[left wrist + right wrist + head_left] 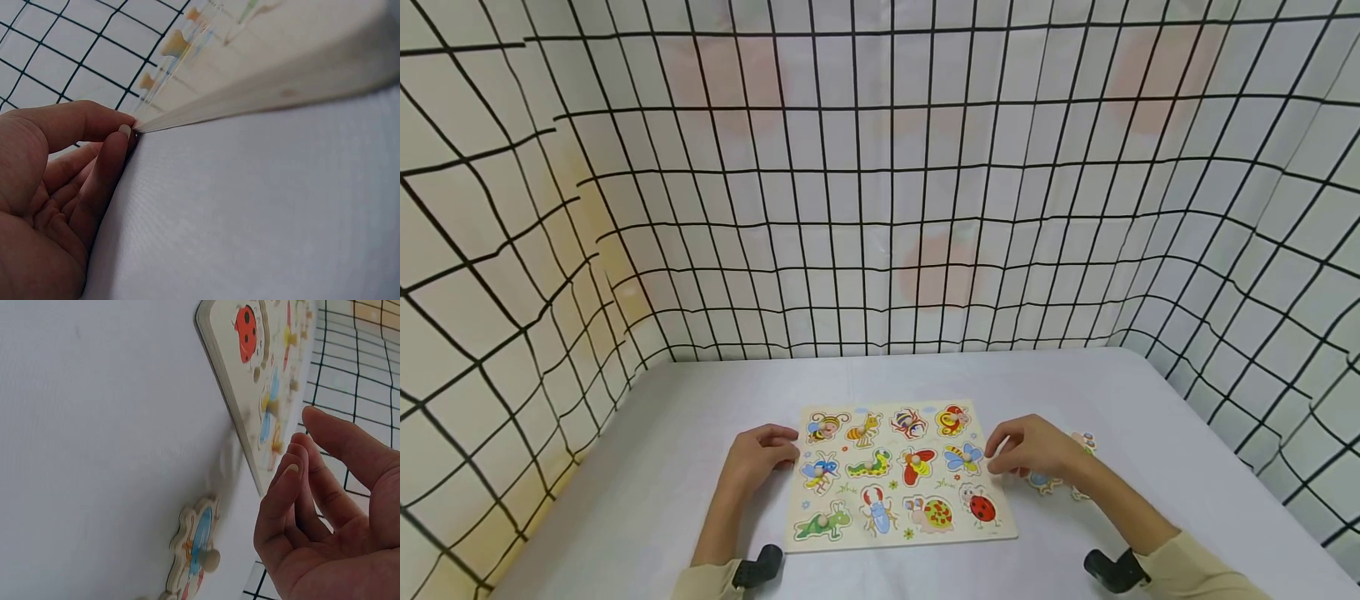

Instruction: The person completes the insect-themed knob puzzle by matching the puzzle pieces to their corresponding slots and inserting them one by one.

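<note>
A wooden peg puzzle board with colourful insect pictures lies flat on the white table. At its left edge is my left hand; in the left wrist view the thumb and a fingertip meet right at the board's edge. My right hand hovers by the board's right edge, its bent thumb and fingers apart with nothing between them. Beneath and beside it lie loose insect pieces, partly hidden by hand and forearm. One blue-winged piece shows its wooden knob. The ladybug sits flat in the board's corner.
A white wall with a black grid net encloses the table at the back and both sides. White cloth covers the tabletop around the board. Dark camera mounts are strapped at both wrists.
</note>
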Tool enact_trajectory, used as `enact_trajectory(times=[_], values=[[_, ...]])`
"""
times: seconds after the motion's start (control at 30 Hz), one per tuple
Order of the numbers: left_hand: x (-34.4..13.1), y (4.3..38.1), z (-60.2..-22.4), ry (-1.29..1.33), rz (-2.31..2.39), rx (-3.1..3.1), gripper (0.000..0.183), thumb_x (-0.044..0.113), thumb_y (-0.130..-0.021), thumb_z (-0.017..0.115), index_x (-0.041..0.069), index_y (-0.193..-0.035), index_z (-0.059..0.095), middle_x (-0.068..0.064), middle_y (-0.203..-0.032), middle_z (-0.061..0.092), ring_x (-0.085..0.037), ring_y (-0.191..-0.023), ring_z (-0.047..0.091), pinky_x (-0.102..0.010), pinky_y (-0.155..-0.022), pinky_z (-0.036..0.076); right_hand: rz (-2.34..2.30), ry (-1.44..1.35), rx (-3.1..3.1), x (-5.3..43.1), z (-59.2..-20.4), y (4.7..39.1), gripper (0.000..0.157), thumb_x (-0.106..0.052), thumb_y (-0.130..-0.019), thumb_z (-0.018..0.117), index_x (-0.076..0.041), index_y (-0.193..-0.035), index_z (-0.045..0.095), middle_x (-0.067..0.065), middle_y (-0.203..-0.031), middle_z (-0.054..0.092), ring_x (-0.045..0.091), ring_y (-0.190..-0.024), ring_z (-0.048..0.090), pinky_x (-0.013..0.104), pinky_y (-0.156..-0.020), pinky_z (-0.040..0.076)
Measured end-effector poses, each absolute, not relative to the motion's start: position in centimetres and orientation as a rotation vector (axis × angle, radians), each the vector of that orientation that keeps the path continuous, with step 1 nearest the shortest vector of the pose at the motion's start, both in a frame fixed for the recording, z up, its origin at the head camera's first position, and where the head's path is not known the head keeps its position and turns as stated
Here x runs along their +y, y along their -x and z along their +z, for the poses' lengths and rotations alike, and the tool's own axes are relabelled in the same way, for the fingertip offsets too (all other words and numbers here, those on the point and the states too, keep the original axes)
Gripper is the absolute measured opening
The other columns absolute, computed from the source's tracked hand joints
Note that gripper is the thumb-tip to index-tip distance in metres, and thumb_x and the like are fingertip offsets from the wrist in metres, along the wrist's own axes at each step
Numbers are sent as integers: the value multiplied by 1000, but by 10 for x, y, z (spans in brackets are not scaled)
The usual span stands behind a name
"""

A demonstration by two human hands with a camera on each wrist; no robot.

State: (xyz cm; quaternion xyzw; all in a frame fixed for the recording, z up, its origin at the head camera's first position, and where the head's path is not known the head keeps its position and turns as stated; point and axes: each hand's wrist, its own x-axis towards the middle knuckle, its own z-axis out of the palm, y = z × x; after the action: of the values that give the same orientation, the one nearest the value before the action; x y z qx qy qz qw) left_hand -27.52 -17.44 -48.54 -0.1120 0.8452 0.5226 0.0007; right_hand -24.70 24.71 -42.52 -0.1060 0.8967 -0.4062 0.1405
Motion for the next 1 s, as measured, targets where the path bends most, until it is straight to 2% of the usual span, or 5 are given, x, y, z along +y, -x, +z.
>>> enact_trajectory(times=[0.17,0.33,0.63,1.0], values=[[-174,274,-485,350,1642,2656,25,12,-85,75,7,-110,74,-5,-87,71,-18,-73,63,-26,-70,53,-1167,278,2599,260,-420,247,23,-16,-84,80,-2,-100,71,4,-78,69,22,-71,62,34,-63,54],[-174,275,-485,354,1642,2661,25,12,-85,75,7,-110,74,-5,-87,71,-18,-73,63,-26,-70,53,-1152,200,2619,274,-420,247,25,-19,-85,79,-4,-102,71,4,-81,68,21,-72,61,33,-61,51],[-175,275,-487,372,1633,2658,25,12,-86,75,8,-110,74,-7,-88,70,-19,-74,63,-25,-69,52,-1128,152,2671,297,-429,248,24,-19,-84,79,-4,-101,71,4,-82,68,21,-74,62,34,-67,56],[-174,276,-487,368,1645,2649,26,11,-85,75,6,-111,73,-7,-88,70,-18,-73,63,-26,-69,53,-1078,73,2707,313,-432,248,25,-20,-83,80,-4,-102,72,4,-85,70,19,-74,62,35,-66,55]])
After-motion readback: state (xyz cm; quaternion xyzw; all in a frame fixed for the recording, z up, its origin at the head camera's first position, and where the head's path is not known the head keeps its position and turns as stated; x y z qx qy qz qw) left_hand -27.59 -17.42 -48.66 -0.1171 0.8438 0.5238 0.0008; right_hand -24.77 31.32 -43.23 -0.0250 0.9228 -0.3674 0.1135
